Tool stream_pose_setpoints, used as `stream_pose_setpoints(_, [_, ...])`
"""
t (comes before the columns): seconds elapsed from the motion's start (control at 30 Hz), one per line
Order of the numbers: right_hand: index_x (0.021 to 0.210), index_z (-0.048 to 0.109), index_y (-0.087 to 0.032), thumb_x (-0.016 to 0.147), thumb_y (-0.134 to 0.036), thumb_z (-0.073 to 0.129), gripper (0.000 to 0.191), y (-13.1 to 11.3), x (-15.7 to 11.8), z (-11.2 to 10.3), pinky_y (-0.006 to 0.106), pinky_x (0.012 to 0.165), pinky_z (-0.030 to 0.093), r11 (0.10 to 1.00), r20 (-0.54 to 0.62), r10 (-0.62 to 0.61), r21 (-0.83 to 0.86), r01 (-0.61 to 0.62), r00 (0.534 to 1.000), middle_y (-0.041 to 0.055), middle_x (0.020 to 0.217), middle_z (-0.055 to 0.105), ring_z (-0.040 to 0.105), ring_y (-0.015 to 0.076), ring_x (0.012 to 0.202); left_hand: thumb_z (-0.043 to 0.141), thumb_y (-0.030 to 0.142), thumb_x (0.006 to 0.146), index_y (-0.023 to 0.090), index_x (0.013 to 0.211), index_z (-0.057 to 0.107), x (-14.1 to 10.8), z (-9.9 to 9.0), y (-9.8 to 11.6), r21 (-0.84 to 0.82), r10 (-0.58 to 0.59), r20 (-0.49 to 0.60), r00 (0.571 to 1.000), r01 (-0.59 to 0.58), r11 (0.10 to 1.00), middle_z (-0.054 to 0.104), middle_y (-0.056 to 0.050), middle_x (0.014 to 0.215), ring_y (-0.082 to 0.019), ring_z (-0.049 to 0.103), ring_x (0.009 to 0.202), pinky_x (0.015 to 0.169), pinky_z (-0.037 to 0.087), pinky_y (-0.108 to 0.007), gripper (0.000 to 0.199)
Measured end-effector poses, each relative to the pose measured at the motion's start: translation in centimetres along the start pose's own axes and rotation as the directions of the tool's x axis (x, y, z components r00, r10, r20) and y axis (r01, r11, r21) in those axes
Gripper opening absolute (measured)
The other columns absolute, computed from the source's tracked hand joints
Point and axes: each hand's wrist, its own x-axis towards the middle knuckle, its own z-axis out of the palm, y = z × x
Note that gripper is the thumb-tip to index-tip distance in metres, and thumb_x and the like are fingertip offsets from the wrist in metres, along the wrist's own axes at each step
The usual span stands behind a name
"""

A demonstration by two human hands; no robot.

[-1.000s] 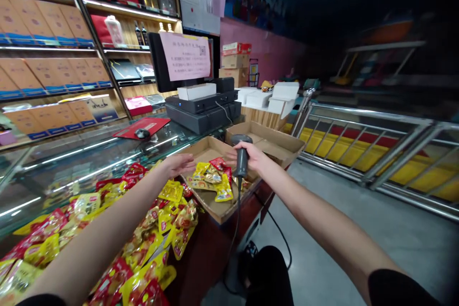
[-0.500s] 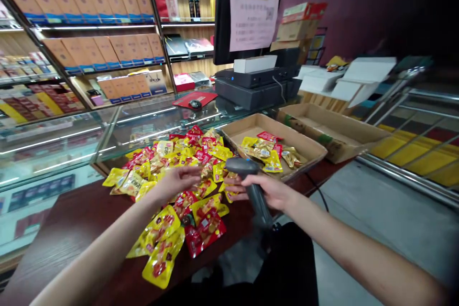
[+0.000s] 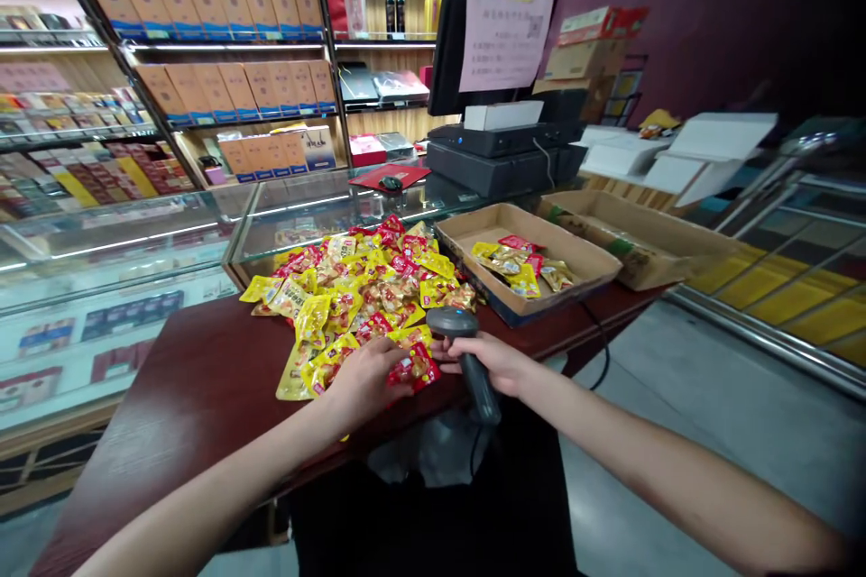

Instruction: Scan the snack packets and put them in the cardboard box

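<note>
On counter (image 3: pixel 162 397): packets (image 3: pixel 358 288) heaped, within reach.
L hand (image 3: pixel 365 386): on top of packets, fingers curled; grip on any can't tell.
R hand (image 3: pixel 488 361): narrow, fist round scanner (image 3: pixel 477 388) handle.

L forearm (image 3: pixel 203 487) bare, R forearm (image 3: pixel 649 442) bare, lap in blk pants (image 3: pixel 433 514).

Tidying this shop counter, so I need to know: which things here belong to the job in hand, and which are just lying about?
Part of the job:
right hand gripping a dark grey handheld barcode scanner
left hand on yellow-and-red foil snack packets
brown cardboard tray holding more packets

Just lying about:
black computer mouse
red mat
second brown cardboard tray
</note>
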Motion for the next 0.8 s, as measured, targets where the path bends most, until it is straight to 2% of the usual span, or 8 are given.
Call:
stream_pose_setpoints(0.17, [0.074,0.057,-0.013,0.067,-0.003,0.054,0.013,0.5,0.3,0.1,0.033,0.083,0.054,0.995,-0.049,0.073,0.073,-0.069,0.996,0.0103,0.085,0.069,0.069,0.0172,0.082,0.065,0.05,0.074,0.021,0.11,0.065,-0.7,0.6,0.8,0.243,-0.012,0.034,0.999,0.003,0.97,0.062,-0.011,0.101,-0.027,0.058,0.095,0.081,0.044,-0.035,0.046])
stream_pose_setpoints(0.37, [0.076,0.053,-0.013,0.07,-0.003,0.048,0.013,0.7,0.5,0.0,0.035,0.079,0.056,0.967,-0.063,0.175,0.198,-0.159,0.983,0.0091,0.082,0.068,0.069,0.0174,0.078,0.061,0.053,0.075,0.017,0.105,0.066,-1.2,0.8,1.6,0.317,-0.009,0.015,1.0,0.004,0.949,0.064,-0.012,0.093,-0.028,0.057,0.095,0.083,0.042,-0.035,0.046])
stream_pose_setpoints(0.53, [0.085,0.054,-0.013,0.07,-0.004,0.048,0.018,0.4,0.5,0.0,0.034,0.074,0.057,0.932,0.013,0.148,0.331,-0.144,0.989,0.0102,0.081,0.068,0.069,0.0186,0.077,0.059,0.036,0.077,0.017,0.096,0.066,-1.3,0.9,2.1,0.201,-0.107,-0.053,0.993,0.115,0.973,0.066,-0.01,0.085,-0.024,0.061,0.084,0.076,0.044,-0.032,0.027])
stream_pose_setpoints(0.6, [0.088,0.054,-0.012,0.07,-0.004,0.048,0.021,0.3,0.7,0.0,0.033,0.073,0.057,0.924,0.041,0.11,0.365,-0.117,0.993,0.0103,0.08,0.067,0.069,0.0183,0.076,0.059,0.027,0.075,0.018,0.092,0.066,-0.7,0.4,1.7,0.077,-0.191,-0.078,0.978,0.197,0.977,0.066,-0.008,0.079,-0.021,0.062,0.076,0.071,0.045,-0.03,0.021])
stream_pose_setpoints(0.67, [0.088,0.055,-0.011,0.07,-0.004,0.047,0.021,0.1,0.9,0.0,0.032,0.074,0.057,0.918,0.061,0.083,0.384,-0.1,0.995,0.0102,0.078,0.067,0.068,0.0184,0.076,0.06,0.024,0.072,0.018,0.085,0.065,0.3,-0.5,0.9,-0.142,-0.284,-0.048,0.958,0.275,0.951,0.065,-0.005,0.073,-0.019,0.062,0.069,0.067,0.046,-0.028,0.015])
stream_pose_setpoints(0.7, [0.087,0.055,-0.011,0.07,-0.004,0.047,0.021,-0.1,1.1,0.1,0.033,0.075,0.057,0.917,0.066,0.068,0.39,-0.088,0.996,0.0101,0.077,0.067,0.068,0.0185,0.077,0.061,0.023,0.072,0.017,0.081,0.064,1.0,-1.0,0.3,-0.297,-0.331,0.002,0.944,0.316,0.901,0.065,-0.005,0.071,-0.018,0.062,0.067,0.066,0.047,-0.027,0.012])
stream_pose_setpoints(0.73, [0.087,0.055,-0.011,0.07,-0.004,0.046,0.021,-0.2,1.2,0.2,0.033,0.075,0.056,0.918,0.067,0.045,0.392,-0.068,0.997,0.0098,0.076,0.067,0.068,0.0186,0.076,0.058,0.024,0.074,0.015,0.078,0.063,1.6,-1.6,-0.2,-0.48,-0.393,0.073,0.916,0.378,0.792,0.065,-0.005,0.07,-0.018,0.062,0.065,0.064,0.048,-0.028,0.01])
stream_pose_setpoints(0.8, [0.086,0.056,-0.011,0.069,-0.004,0.046,0.021,-0.5,1.6,0.6,0.033,0.077,0.056,0.924,0.07,-0.022,0.383,-0.006,0.997,0.0089,0.076,0.067,0.068,0.0182,0.076,0.054,0.022,0.079,0.015,0.081,0.06,2.6,-2.7,-1.3,-0.767,-0.439,0.249,0.863,0.453,0.454,0.065,-0.006,0.071,-0.017,0.064,0.065,0.066,0.051,-0.031,0.01])
